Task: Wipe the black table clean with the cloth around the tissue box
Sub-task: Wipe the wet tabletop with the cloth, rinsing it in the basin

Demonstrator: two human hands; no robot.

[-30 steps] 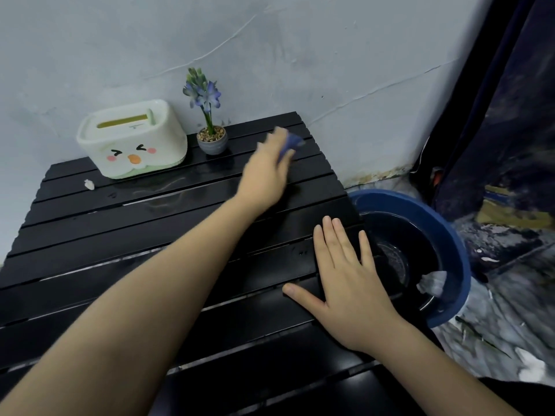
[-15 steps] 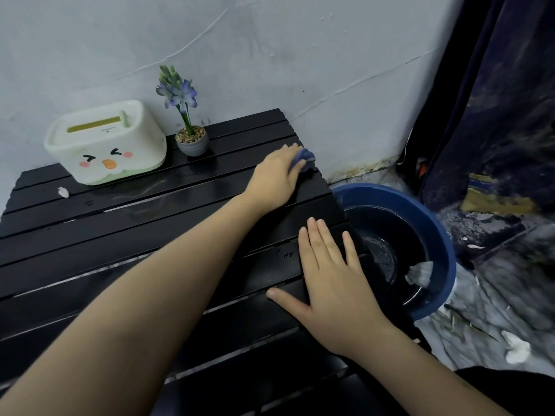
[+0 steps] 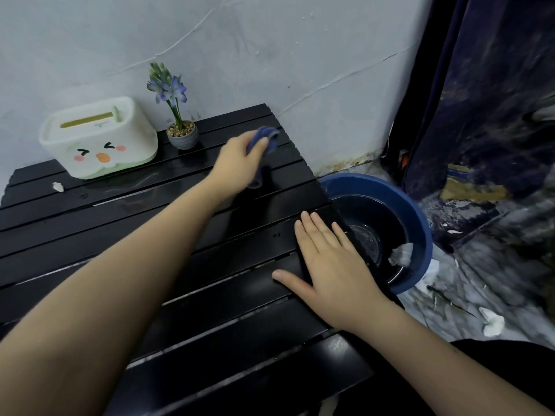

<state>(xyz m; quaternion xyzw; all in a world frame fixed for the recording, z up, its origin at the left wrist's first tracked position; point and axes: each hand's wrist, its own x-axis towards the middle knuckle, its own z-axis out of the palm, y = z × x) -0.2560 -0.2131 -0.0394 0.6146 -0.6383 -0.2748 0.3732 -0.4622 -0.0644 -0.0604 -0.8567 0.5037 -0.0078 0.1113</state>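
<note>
Left hand [image 3: 237,163] grips the blue cloth [image 3: 264,139] on the black table [image 3: 120,235] — right hand [image 3: 333,271] flat, fingers spread.

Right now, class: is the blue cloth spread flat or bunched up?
Bunched: the cloth sits crumpled in the left hand, folds bulging past the fingers.

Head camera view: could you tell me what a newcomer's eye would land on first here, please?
The left hand stands out first, holding a blue cloth at the far right of the black table. The right hand lies flat near the table's right edge, beside a blue basin on the floor. At the back left sit a white tissue box with a cartoon face and a small potted flower.
</note>
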